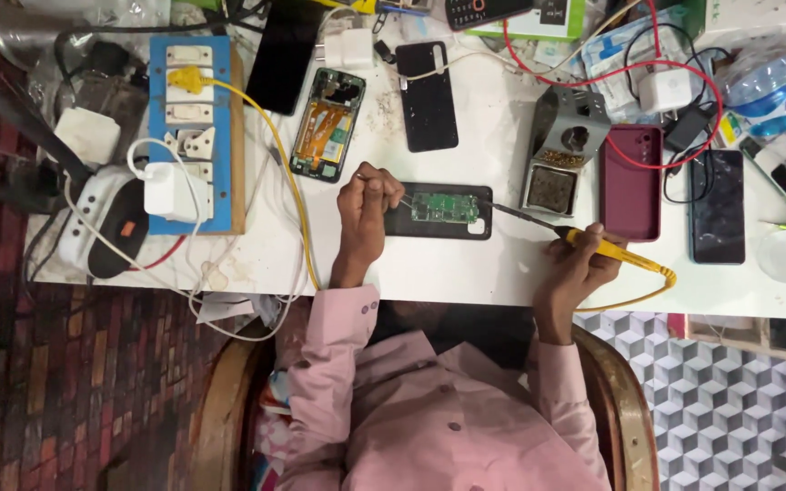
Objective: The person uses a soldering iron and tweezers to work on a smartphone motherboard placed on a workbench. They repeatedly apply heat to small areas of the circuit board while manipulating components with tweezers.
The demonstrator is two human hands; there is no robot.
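Head view, my left hand (363,202) pinching tweezers (401,199) at the green board (445,207), my right hand (582,259) gripping the yellow soldering iron (593,244), tip angled toward the board

white table (466,273), phones, blue socket board (195,136)

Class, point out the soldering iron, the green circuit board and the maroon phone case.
soldering iron (613,252), head view, on its yellow handle.
circuit board (445,206), head view, middle of the green board.
phone case (631,182), head view, middle of its back.
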